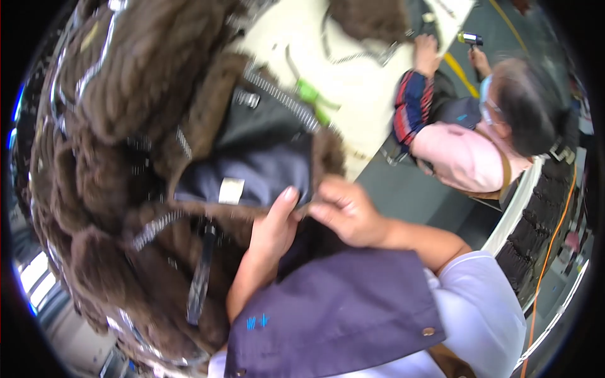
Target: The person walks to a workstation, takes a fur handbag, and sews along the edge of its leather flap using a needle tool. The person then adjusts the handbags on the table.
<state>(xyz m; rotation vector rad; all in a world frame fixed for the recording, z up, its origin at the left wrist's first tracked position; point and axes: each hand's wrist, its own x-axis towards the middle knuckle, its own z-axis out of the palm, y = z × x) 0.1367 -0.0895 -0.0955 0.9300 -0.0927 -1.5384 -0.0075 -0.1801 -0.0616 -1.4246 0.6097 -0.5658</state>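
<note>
A brown furry bag (329,151) with a shiny black lining (271,167) lies opened in front of me. A small white label (231,191) sits on the lining, and a metal chain (280,94) runs along the far edge. My left hand (275,225) grips the bag's near right edge, its thumb lying over the lining. Right beside it, my right hand (350,211) pinches the same edge between thumb and fingers. Whatever small part lies between the fingertips is blurred.
Brown furry pieces (157,69) with chains are heaped on the left. A green-handled tool (309,93) lies on the white table (365,88). At the right, a co-worker (466,145) holds a hammer (470,39) near another furry piece (372,19).
</note>
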